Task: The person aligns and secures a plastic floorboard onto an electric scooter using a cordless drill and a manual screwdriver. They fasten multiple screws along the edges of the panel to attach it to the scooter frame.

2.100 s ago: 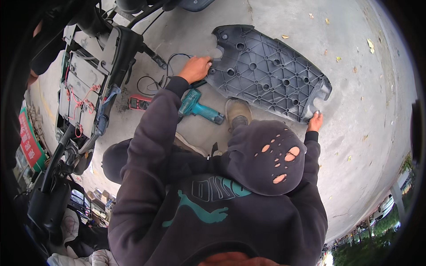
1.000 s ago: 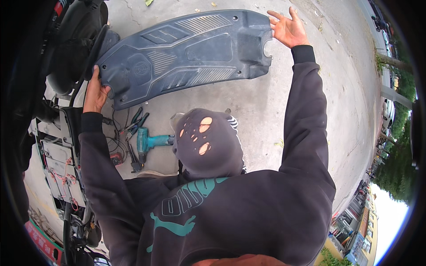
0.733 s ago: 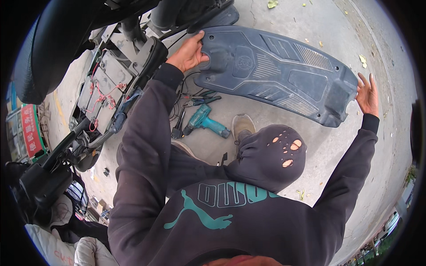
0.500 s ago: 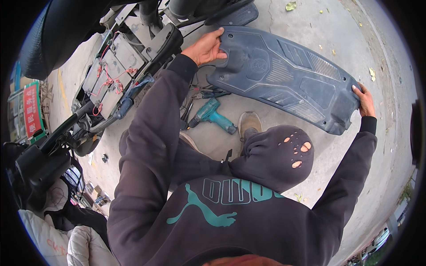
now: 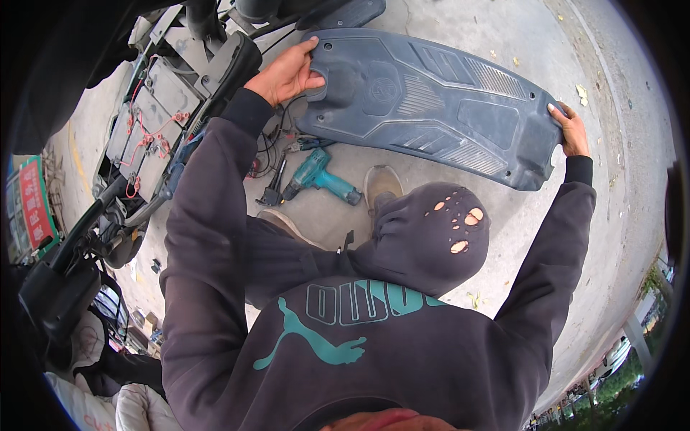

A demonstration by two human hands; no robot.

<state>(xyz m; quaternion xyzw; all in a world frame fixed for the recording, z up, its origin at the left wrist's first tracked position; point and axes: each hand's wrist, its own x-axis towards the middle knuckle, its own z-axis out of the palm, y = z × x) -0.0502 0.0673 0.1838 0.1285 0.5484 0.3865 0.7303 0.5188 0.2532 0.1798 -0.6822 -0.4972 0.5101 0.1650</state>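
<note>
Slate-grey plastic sits between the thumb and fingers of the left hand point(image 5: 287, 73), the thumb at the notch in the near end of a long panel point(image 5: 431, 104), the forefinger stretched up to its top corner. At the other end the right hand point(image 5: 575, 133) pinches the edge, thumb on the face and fingers curled behind, so their tips are hidden. The panel spans the gap between the hands, ribbed face toward the wearer, sloping down to the right; whether its lower edge touches the concrete ground point(image 5: 611, 208) I cannot tell. Just below its left half lie pliers point(image 5: 309, 143), a teal power drill point(image 5: 321, 177) and a black tool point(image 5: 272, 188), with a black cable point(image 5: 267, 147) looping near them. Closer in come two shoes point(image 5: 381, 184) and a dark trouser knee point(image 5: 431, 237) torn with holes. Left of the left forearm stands an opened vehicle frame point(image 5: 228, 68) bearing grey battery blocks point(image 5: 147, 108) joined by red wires point(image 5: 146, 135). Farther off, fallen leaves point(image 5: 581, 94) dot the ground at upper right.
</note>
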